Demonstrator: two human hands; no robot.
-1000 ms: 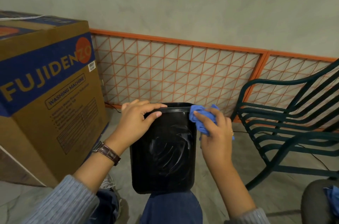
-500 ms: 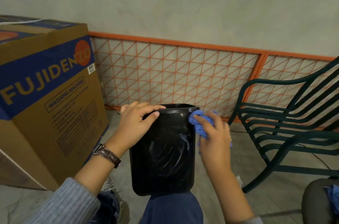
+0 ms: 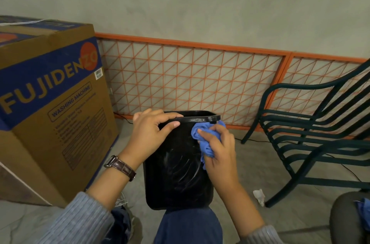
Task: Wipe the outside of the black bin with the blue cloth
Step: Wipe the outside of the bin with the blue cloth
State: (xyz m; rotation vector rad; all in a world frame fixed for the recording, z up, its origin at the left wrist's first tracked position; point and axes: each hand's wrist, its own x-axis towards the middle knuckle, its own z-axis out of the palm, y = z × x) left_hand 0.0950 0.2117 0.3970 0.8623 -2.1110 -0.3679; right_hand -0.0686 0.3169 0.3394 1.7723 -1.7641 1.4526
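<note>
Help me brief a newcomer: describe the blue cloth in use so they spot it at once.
Start at the big cardboard box on the left; just right of it is a black bin. Near its rim the right hand grips the blue cloth, bunched against the bin's side. Unlike the blue fabric at the bottom right corner, it touches the bin.

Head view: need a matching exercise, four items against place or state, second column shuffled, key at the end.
Column one
1. left hand
2. right hand
3. cardboard box
4. green chair

Column two
A. stands on the floor right of the black bin
B. grips the bin's rim
C. holds the blue cloth against the bin's outer wall
D. stands on the floor left of the bin

Pairs: 1-B, 2-C, 3-D, 4-A
</note>
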